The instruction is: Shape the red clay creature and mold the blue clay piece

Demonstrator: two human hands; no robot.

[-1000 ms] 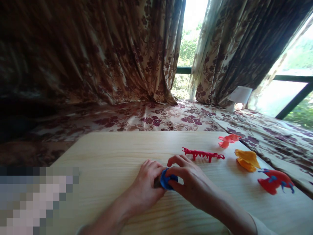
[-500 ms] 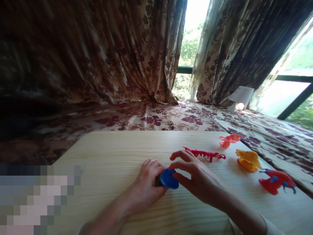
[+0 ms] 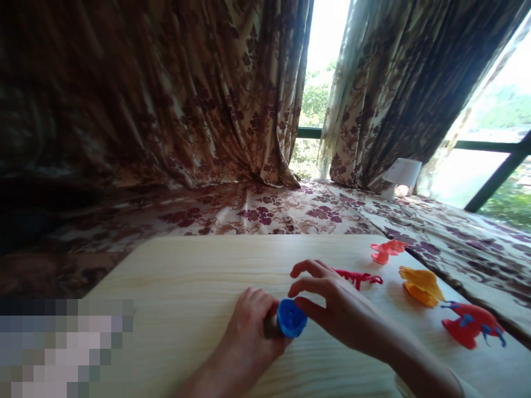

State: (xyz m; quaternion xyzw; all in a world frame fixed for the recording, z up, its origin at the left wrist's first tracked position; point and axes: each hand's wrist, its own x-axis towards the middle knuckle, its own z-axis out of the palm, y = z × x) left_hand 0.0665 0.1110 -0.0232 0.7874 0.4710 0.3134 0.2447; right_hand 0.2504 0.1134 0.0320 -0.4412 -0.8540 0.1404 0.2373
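My left hand (image 3: 253,320) is closed around a short dark stem (image 3: 271,327), most of which the fingers cover. At its right end sits a round blue clay-like disc (image 3: 292,318), slightly cupped, with its face turned toward me. Whether disc and stem are one piece I cannot tell. Just right of the disc is my right hand (image 3: 327,293), its fingers curved and spread apart. The right thumb and index finger are at the disc's upper right edge; contact is unclear. Behind the right hand lies a pink-red toothed strip (image 3: 359,277), partly hidden by it.
Along the right side of the pale wooden table (image 3: 186,271) stand a coral figure (image 3: 388,251), a yellow figure (image 3: 422,286) and a red figure with blue bits (image 3: 473,323). Floral cloth (image 3: 257,213) spreads beyond the table, with a small white lamp (image 3: 402,172) on it.
The blue disc has turned, so its round face now points more toward me. My right fingers have eased slightly off its face. The whole view has tipped up a little.
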